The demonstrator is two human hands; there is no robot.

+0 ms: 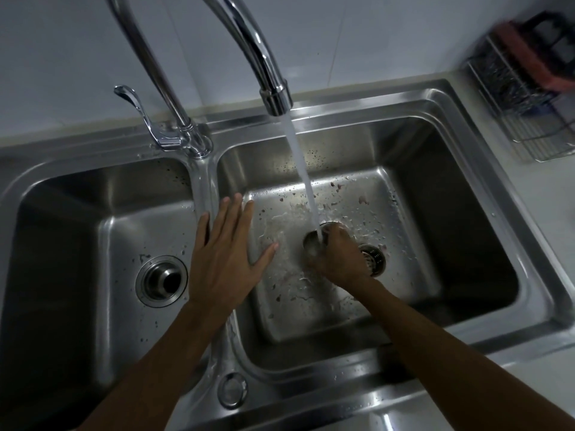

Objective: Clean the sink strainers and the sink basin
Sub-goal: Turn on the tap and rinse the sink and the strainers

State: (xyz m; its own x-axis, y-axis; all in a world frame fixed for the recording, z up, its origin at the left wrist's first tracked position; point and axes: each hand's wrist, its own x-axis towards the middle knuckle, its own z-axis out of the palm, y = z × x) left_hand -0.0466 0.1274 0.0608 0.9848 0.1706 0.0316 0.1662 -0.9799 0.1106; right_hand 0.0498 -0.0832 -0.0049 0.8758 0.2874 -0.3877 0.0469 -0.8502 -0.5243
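Strainer (315, 241) in right hand (339, 259), underwater stream

Faucet spout (249, 48) over right basin (435, 213)

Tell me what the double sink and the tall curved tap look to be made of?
The grey double-basin sink looks like brushed stainless steel: dull, satiny sheen with soft reflections and pressed, rounded corners. The tall curved tap appears to be chrome-plated metal, since it shows sharp mirror-like highlights. The base metal beneath that plating cannot be told.

A pale countertop (541, 194) holds the double sink (485, 126) and wire rack (516, 119).
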